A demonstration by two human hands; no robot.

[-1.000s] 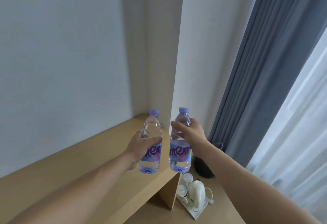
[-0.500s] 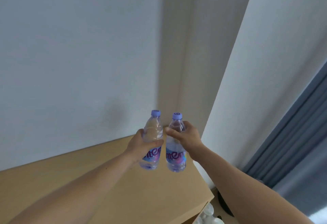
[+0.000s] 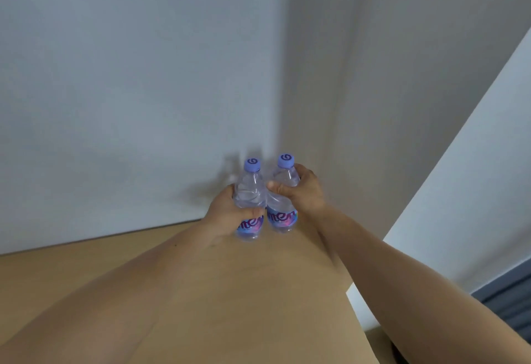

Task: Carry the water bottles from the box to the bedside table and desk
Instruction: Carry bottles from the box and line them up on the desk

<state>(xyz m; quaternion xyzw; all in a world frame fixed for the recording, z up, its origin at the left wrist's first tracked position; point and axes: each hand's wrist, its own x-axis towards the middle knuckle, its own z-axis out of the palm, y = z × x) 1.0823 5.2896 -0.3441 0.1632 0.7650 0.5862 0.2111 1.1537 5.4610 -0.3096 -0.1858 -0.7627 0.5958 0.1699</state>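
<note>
Two clear water bottles with purple caps and purple-pink labels stand upright side by side at the far corner of the light wooden desk (image 3: pixel 258 291). My left hand (image 3: pixel 227 214) grips the left bottle (image 3: pixel 249 194) round its middle. My right hand (image 3: pixel 301 191) grips the right bottle (image 3: pixel 283 217) round its shoulder, thumb across the front. The bottles touch or nearly touch each other. Their bases sit at or just above the desk surface near the wall; I cannot tell which.
A white wall (image 3: pixel 129 90) runs behind the desk and meets a recessed corner at right. A white pillar (image 3: pixel 465 191) stands to the right of the desk edge, with a dark grey curtain (image 3: pixel 511 300) at the lower right.
Both hands have carried the bottles forward and closer together, over the desk toward the back corner. The view has shifted left, so the curtain, kettle and tray have dropped out of sight.
</note>
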